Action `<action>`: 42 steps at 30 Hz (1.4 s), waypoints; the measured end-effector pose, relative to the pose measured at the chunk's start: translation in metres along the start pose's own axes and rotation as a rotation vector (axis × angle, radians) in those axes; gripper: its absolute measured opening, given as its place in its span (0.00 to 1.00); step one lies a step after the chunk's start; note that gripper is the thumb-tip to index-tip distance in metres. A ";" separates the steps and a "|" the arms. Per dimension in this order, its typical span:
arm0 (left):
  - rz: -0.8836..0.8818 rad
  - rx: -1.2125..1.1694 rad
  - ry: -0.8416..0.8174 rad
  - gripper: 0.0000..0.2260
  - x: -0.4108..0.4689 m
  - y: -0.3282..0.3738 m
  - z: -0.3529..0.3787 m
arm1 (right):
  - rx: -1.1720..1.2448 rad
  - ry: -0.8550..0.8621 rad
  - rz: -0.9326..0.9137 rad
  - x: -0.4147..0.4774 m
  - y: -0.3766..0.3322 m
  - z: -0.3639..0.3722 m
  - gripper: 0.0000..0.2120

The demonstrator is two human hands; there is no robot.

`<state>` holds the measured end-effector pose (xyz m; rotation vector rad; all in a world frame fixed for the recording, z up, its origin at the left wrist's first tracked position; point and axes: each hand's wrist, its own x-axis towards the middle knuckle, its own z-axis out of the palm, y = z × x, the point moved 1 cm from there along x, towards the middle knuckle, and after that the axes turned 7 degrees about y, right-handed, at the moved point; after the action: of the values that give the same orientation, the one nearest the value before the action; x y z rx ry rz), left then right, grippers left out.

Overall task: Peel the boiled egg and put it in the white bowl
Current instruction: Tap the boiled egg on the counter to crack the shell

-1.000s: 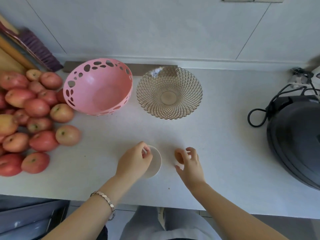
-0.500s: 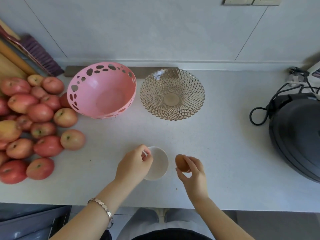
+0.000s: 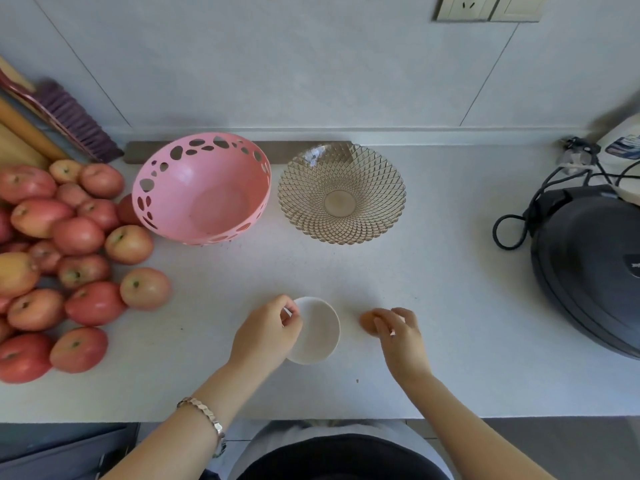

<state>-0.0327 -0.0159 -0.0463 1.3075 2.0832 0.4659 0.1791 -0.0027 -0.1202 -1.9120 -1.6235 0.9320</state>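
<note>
A small white bowl (image 3: pixel 318 330) sits on the pale counter near its front edge. My left hand (image 3: pixel 266 336) pinches the bowl's left rim and covers part of it. Just right of the bowl, my right hand (image 3: pixel 401 339) grips a brown, unpeeled boiled egg (image 3: pixel 367 322) with curled fingers, low at the counter surface. Only the egg's left side shows past my fingers. Nothing lies inside the bowl.
A pink perforated bowl (image 3: pixel 204 188) and a clear patterned glass bowl (image 3: pixel 341 194) stand behind. Several red apples (image 3: pixel 69 258) pile at the left. A black appliance (image 3: pixel 588 271) with cords fills the right side. A brush (image 3: pixel 74 123) leans at the back left.
My right hand has brought the egg down toward the counter, slightly right of the bowl. My left hand keeps its pinch on the bowl's rim.
</note>
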 end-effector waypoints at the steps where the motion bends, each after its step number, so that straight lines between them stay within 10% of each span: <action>1: -0.003 -0.003 0.002 0.05 0.001 0.000 0.000 | -0.040 -0.025 -0.006 0.001 0.001 -0.001 0.10; 5: -0.010 -0.016 0.005 0.05 0.004 0.002 0.001 | -0.282 -0.108 -0.103 0.009 0.002 0.000 0.24; 22: -0.011 -0.069 0.026 0.05 0.013 0.002 0.004 | -0.075 -0.056 -0.012 0.012 -0.009 0.005 0.22; 37: -0.027 -0.054 0.011 0.05 0.013 -0.005 -0.001 | -0.578 -0.123 -0.115 0.008 -0.021 0.006 0.23; 42: -0.024 -0.053 0.010 0.06 0.012 -0.006 -0.004 | -0.375 -0.053 -0.071 0.018 -0.010 0.002 0.22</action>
<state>-0.0432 -0.0079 -0.0513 1.2507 2.0790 0.5144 0.1727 0.0168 -0.1179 -2.0645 -1.9978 0.6910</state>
